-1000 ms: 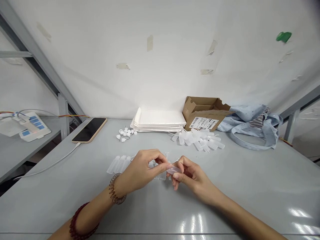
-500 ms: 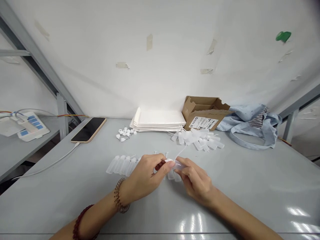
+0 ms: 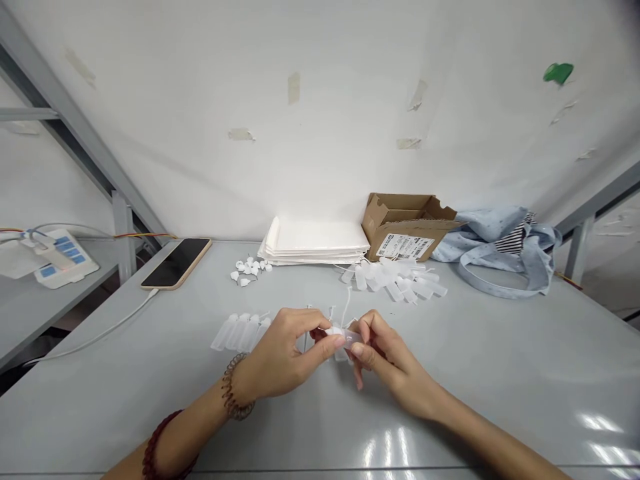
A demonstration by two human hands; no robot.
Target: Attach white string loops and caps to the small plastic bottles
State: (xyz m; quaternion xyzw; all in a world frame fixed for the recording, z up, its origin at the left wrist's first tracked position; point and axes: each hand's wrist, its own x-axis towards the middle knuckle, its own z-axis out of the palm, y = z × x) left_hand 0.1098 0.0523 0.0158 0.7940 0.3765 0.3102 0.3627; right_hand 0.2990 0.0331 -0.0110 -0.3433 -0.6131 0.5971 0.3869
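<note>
A small translucent plastic bottle [image 3: 353, 338] with a white end and a thin strap standing up lies sideways between my two hands. My left hand [image 3: 287, 350] pinches its white end between thumb and fingers. My right hand [image 3: 393, 363] grips the other end of the bottle. Several similar bottles [image 3: 240, 331] lie in a row to the left, partly behind my left hand, and others lie beneath my hands, mostly hidden. Farther back is a loose pile of bottles [image 3: 395, 278]. A small group of white caps [image 3: 250, 268] rests to the left of that pile.
At the back stand a stack of white envelopes [image 3: 315, 241] and an open cardboard box [image 3: 407, 233]. Light blue cloth [image 3: 505, 250] lies at the right. A phone [image 3: 177, 263] with a white cable is at the left, near a metal frame [image 3: 123, 223].
The bottle's strap now stands more upright. My right hand has shifted its hold, with its thumb now on the near side and more of the bottle showing. The view has shifted slightly.
</note>
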